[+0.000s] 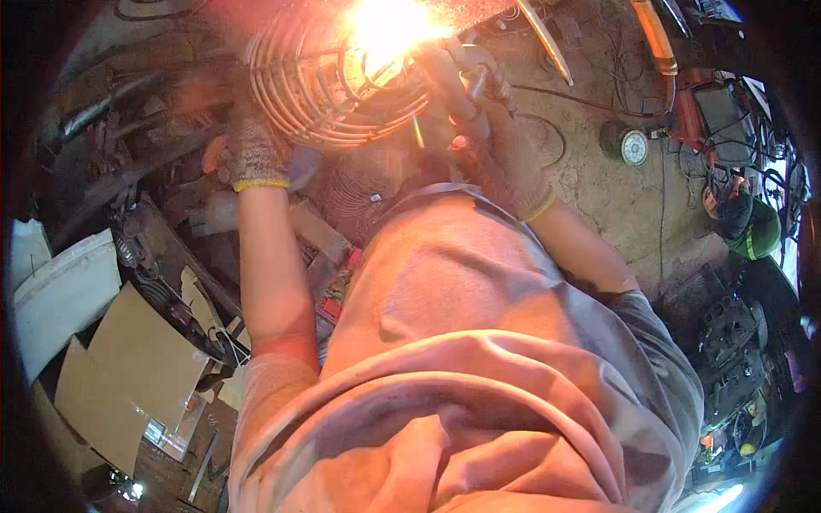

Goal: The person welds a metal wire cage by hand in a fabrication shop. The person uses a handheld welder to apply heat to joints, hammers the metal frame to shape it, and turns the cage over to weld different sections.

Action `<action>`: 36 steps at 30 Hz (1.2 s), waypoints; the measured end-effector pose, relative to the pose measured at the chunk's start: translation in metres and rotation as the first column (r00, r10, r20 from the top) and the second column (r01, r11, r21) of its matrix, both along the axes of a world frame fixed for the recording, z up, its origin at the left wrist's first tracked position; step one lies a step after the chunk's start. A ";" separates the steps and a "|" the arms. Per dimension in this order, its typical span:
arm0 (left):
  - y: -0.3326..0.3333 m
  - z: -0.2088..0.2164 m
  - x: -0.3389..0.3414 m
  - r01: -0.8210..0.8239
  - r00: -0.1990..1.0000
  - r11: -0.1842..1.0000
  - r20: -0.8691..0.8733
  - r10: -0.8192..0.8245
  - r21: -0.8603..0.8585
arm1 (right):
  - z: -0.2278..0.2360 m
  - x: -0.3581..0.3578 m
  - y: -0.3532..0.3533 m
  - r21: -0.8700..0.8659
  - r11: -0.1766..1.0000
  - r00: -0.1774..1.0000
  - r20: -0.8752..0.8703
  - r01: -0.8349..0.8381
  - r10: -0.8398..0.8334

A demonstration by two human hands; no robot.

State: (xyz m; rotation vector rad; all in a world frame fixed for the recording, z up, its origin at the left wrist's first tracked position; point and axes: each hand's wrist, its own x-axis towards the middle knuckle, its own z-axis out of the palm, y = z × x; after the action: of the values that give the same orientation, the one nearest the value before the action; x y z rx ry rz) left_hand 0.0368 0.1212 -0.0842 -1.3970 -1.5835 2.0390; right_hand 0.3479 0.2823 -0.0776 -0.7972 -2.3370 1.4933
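Bright welding glare washes out the top middle, over a round wire fan guard [333, 128] made of concentric rings. My left hand [259, 154], in a knitted glove with a yellow cuff, grips the left edge of the guard; its fingertips are hard to see. In my gloved right hand [516, 162] is a welding torch [449, 90], its tip end lost in the glare at the guard's right side. Smoke and light partly hide the right fingers, which look wrapped round the torch handle.
Brown cardboard [141, 368] and white curved panels [68, 282] lie at the left among scrap metal. A round white-faced object [634, 147] sits on the floor to the right, near cables. An orange-handled tool [654, 38] is at top right; a green rounded object [757, 227] lies farther right.
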 end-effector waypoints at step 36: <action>-0.027 -0.010 -0.010 0.103 0.994 0.941 -0.015 -0.104 0.323 | 0.001 -0.008 0.004 -0.333 0.943 0.926 -0.360 -0.012 -0.115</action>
State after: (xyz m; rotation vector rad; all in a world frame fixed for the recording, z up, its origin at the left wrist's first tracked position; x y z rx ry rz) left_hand 0.0267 0.0942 -0.0939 -1.3271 -1.7117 1.6268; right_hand 0.3397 0.2862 -0.0771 -0.5727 -1.8002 1.8552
